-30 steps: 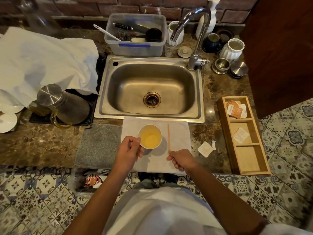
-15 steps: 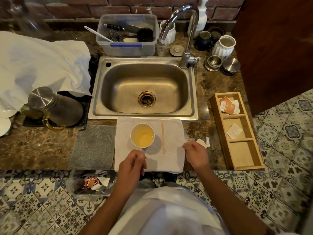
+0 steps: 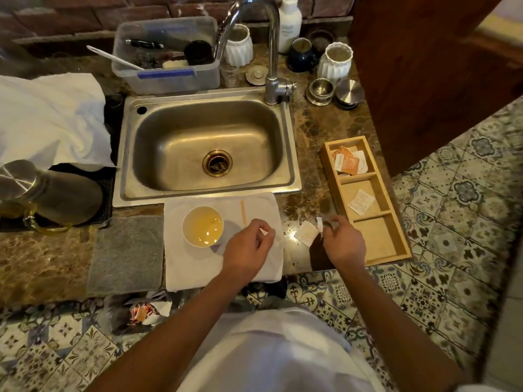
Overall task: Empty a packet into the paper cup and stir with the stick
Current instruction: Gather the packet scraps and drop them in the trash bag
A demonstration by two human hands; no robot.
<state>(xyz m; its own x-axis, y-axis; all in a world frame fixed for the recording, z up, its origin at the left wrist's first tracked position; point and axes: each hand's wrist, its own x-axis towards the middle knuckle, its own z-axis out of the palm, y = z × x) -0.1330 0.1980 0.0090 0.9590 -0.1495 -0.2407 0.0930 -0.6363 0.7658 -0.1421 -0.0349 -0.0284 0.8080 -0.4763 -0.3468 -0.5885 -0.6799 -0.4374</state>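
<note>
- Standing on a white cloth [image 3: 198,267] at the near edge of the table [image 3: 42,256], one paper cup [image 3: 203,226] is seen, upright and holding a yellowish liquid; one wooden stick [image 3: 243,212] is laid flat on the same cloth just right of the cup, apart from it.
- One torn white packet [image 3: 307,232] is seen lying on the bare table to the right of the cloth; one wooden tray [image 3: 379,244] with three compartments is set further right; several orange and white packets [image 3: 348,163] are held in its far compartment, one white packet [image 3: 361,201] in the middle one.
- One steel sink [image 3: 208,149] with one tap [image 3: 271,52] is set behind the cloth; one clear plastic tub [image 3: 167,56] of utensils, two white ribbed pots [image 3: 335,65] and a white bottle [image 3: 290,22] are ranged at the back.
- One grey mat [image 3: 126,251] is laid left of the cloth; one steel jug [image 3: 51,190] and a crumpled white sheet [image 3: 48,120] are seen at the far left.
- The table is of brown marbled stone, backed by a brick wall; the floor [image 3: 452,278] is laid with patterned blue and white tiles.
- The left hand [image 3: 249,244] is held over the cloth just right of the cup, fingers curled inward; a small white scrap appears to be pinched at the fingertips, though what it is cannot be told.
- The right hand [image 3: 343,241] is held over the table just beside the torn packet; a small strip of white paper [image 3: 319,223] is pinched between thumb and fingers.
</note>
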